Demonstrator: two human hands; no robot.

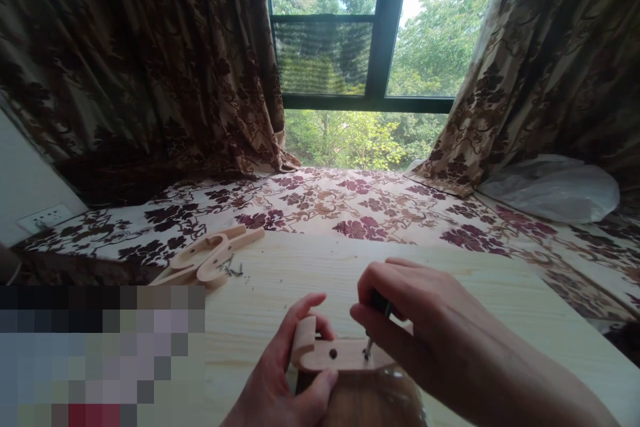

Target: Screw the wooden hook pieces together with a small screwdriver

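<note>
My left hand (295, 367) grips the rounded end of a pale wooden hook (345, 355), thumb on the near face and fingers behind. The hook's flat bar has a dark hole near my thumb. My right hand (405, 307) is wrapped round the dark handle of a screwdriver (369, 340). Its metal shaft points down and its tip meets the bar at a second hole, where a small screw head seems to sit. Below the bar is a brown wooden piece (370, 400) with a shiny, clear wrap on its right side.
Several pale wooden hooks (215, 257) lie at the left of the light wooden board (280, 273), with loose screws (233, 268) beside them. A floral cloth (350, 207) covers the ledge under the window. A white plastic bag (555, 187) rests at right; a wall socket (46, 219) is at left.
</note>
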